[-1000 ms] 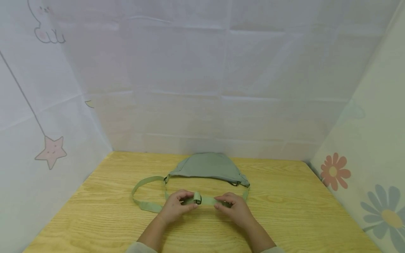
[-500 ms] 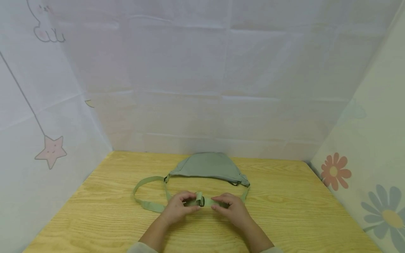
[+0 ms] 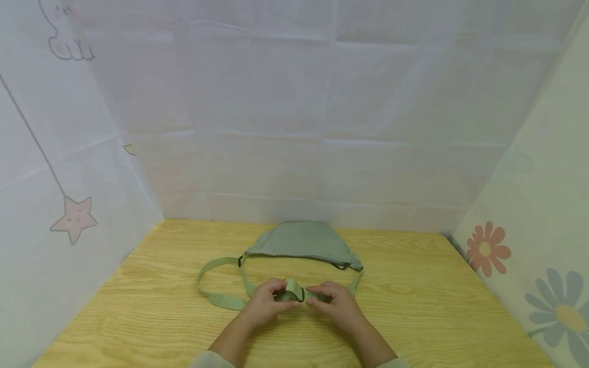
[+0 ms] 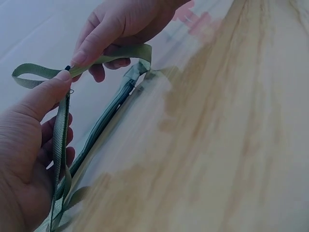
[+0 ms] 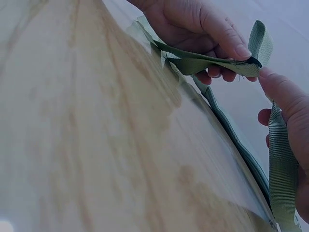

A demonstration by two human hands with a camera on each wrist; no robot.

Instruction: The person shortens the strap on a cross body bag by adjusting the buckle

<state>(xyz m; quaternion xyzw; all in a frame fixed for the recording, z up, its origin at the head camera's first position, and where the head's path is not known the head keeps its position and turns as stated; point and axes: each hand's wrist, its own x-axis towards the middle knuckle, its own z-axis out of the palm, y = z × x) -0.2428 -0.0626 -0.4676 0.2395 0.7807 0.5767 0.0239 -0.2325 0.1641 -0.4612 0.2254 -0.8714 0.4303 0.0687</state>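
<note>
A grey-green waist bag [image 3: 303, 239] lies on the table with its light green strap [image 3: 223, 300] spread in front. My left hand [image 3: 267, 306] pinches the strap just left of a small black slider buckle [image 3: 301, 295]. A short loop of webbing [image 3: 292, 287] stands up from that buckle. Thumb and fingers of my right hand [image 3: 339, 306] pinch the strap close to the buckle's right side. In the right wrist view the raised loop [image 5: 261, 42] shows between both thumbs. The left wrist view has the strap [image 4: 60, 140] hanging past my left palm.
The wooden table [image 3: 437, 286] meets a pale cloth backdrop [image 3: 294, 128] behind the bag. Patterned cloth walls stand at both sides, with a pink star [image 3: 74, 220] and a red flower [image 3: 489, 247]. A strap loop [image 3: 204, 271] curves out left.
The buckle and its raised loop have shifted right, closer to my right hand, and the loop looks larger. My left hand has moved right, and the strap at left has drawn in slightly.
</note>
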